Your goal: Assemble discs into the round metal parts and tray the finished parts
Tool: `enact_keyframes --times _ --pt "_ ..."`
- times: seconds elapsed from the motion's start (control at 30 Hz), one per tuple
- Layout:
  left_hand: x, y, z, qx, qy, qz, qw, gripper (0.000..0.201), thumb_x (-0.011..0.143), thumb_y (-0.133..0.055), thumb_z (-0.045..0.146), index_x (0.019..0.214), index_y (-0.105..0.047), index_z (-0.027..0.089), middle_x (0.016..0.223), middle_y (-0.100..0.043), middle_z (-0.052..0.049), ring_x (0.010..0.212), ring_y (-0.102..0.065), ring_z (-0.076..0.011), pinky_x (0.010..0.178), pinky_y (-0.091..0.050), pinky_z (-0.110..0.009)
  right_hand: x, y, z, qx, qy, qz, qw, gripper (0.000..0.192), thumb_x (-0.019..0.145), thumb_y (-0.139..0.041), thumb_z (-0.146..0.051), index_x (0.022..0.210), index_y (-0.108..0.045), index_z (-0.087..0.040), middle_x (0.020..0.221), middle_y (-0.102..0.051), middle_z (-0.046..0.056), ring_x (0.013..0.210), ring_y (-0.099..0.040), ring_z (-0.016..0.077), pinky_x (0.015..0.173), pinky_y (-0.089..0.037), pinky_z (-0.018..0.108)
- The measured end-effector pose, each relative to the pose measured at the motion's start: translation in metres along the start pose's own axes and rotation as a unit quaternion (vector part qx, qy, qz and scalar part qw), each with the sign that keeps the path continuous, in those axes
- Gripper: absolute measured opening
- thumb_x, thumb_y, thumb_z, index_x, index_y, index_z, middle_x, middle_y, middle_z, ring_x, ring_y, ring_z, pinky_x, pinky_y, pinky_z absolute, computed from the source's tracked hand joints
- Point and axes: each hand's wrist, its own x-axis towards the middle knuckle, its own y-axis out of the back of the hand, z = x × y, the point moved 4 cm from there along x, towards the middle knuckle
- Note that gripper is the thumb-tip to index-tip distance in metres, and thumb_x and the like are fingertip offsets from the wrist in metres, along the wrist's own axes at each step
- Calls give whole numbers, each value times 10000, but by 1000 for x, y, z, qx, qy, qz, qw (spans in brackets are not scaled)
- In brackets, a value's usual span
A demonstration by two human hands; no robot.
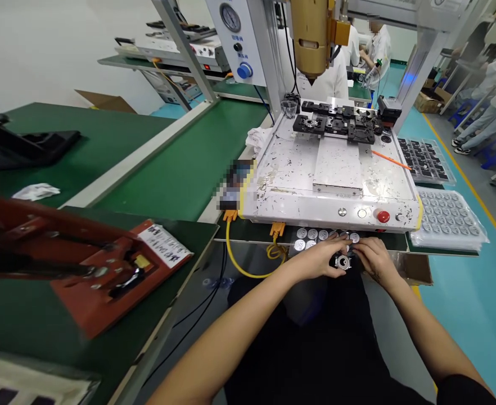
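Note:
My left hand [324,260] is closed around a small round silver part like a watch case [343,262], with a dark middle, held between thumb and fingers over my lap. Beside it, my right hand [375,260] has its fingers bent together, the tips close to a pale disc [354,238] at the bench edge. What lies under those fingertips is hidden. Several more round silver discs [312,234] sit in rows just left of the hands, partly covered by my left fingers.
A white machine base [285,185] with a red button [383,216] stands ahead, black fixtures [336,122] on top and a gold-coloured head [311,39] above. Stacked clear trays [448,219] lie right. A red press [117,281] stands left; a yellow cable [235,253] hangs below.

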Motion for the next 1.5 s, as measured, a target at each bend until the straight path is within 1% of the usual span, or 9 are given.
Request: enact_keyframes --times 0.17,0.37,0.53,0.67,0.8,0.9,1.0,1.33,1.5 --pt "-1 3 6 -4 18 -10 1000 307 806 -868 219 1038 -669 240 1616 -599 -113 1622 -400 -333 1344 -285 -526 -26 5 -11 51 -11 31 998 216 1060 -591 -250 996 -796 -277 1019 -820 97 967 -757 288 888 -598 488" --pt "3 -7 2 8 35 67 997 348 812 -852 236 1104 -664 234 1545 -639 -142 1523 -523 -358 1275 -392 -515 -44 47 -21 88 -131 107 982 118 1070 -618 -320 1026 -714 -267 1029 -796 97 935 -768 271 833 -631 438" --pt "1 -4 15 13 12 109 994 341 809 -841 241 1088 -645 225 1493 -610 -154 1368 -627 -334 1162 -502 -470 -34 64 -30 243 -304 112 914 268 1018 -710 -485 1159 -756 -261 782 -703 12 682 -675 201 632 -581 338" --pt "-25 5 40 -62 52 133 988 359 842 -833 282 1153 -659 232 1135 -740 -60 1040 -720 -252 978 -582 -417 -13 59 -55 374 -331 114 859 355 911 -839 -500 1169 -774 -265 816 -709 1 616 -633 156 586 -560 315" --pt "-59 2 52 -313 122 181 924 504 791 -913 324 1212 -663 206 1043 -752 -37 863 -738 -182 825 -631 -346 6 43 -73 478 -340 74 807 345 824 -930 -466 973 -729 -229 698 -711 -14 528 -623 145 542 -559 310" --pt "-78 -2 55 -440 154 234 853 604 712 -992 304 1207 -665 194 1100 -781 -61 922 -804 -225 899 -669 -402 16 31 -82 515 -330 28 791 312 859 -915 -443 943 -709 -223 608 -679 -33 522 -630 152 559 -563 306" --pt "-91 -2 60 -483 165 271 816 632 691 -1019 254 1213 -669 193 1166 -809 -87 1023 -832 -283 1035 -649 -464 22 25 -89 527 -312 13 790 278 903 -881 -436 965 -716 -220 641 -693 -28 537 -643 148 575 -569 299" --pt "-111 7 83 -528 142 296 783 519 915 -882 352 1346 -707 121 1199 -822 -152 1138 -807 -330 1071 -642 -504 26 21 -105 571 -332 -82 747 327 923 -856 -487 899 -665 -222 624 -662 -30 545 -615 139 569 -540 275" --pt "-115 9 85 -519 134 306 787 498 927 -872 356 1348 -739 126 1185 -830 -144 1181 -785 -328 1085 -636 -503 27 22 -111 560 -325 -109 754 330 967 -807 -494 878 -642 -222 625 -639 -31 532 -569 122 539 -446 254"
